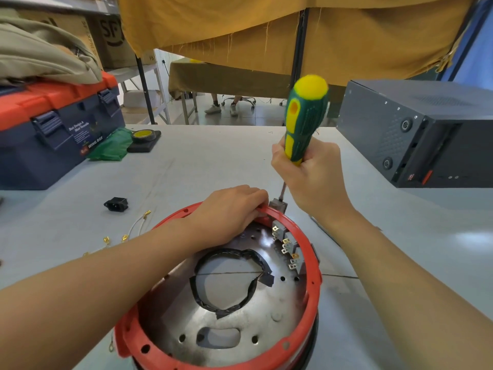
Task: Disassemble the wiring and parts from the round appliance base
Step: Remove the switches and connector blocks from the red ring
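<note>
Partly hidden: screwdriver (304, 121) tip behind base (314, 279).

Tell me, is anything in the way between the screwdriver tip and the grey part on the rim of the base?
Nothing visible blocks it. The right hand holds the screwdriver upright, its shaft running straight down to the grey part on the red rim. The left hand grips the rim just beside it, not across the path.
</note>
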A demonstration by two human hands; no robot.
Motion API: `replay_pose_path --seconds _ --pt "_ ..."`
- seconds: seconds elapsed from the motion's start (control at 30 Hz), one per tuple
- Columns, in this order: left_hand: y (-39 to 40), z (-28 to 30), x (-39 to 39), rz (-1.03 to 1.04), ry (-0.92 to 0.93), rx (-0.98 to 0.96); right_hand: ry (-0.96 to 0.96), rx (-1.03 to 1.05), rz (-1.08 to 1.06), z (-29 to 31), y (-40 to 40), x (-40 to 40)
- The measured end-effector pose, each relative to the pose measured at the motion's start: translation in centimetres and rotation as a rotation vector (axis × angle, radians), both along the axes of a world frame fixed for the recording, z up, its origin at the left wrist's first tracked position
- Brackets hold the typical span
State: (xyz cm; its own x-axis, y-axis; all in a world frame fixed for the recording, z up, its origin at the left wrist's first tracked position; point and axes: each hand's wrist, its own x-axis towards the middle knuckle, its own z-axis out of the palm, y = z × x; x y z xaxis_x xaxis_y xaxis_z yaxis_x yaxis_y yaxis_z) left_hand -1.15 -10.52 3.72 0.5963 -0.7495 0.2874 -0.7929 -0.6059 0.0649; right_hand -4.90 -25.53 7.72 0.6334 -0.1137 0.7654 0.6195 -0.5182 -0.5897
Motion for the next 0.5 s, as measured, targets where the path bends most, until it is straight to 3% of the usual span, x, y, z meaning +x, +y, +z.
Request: replay_pose_path --seconds 0.27,0.5 --pt "0.0 0.0 0.1 0.008 0.096 -0.059 0.006 0.084 -0.021 0.0 -0.9 0.1" --pt "-0.1 1.6 0.3 0.069 0.539 -0.314 -0.013 0.089 -0.013 0.3 -0.4 -0.1"
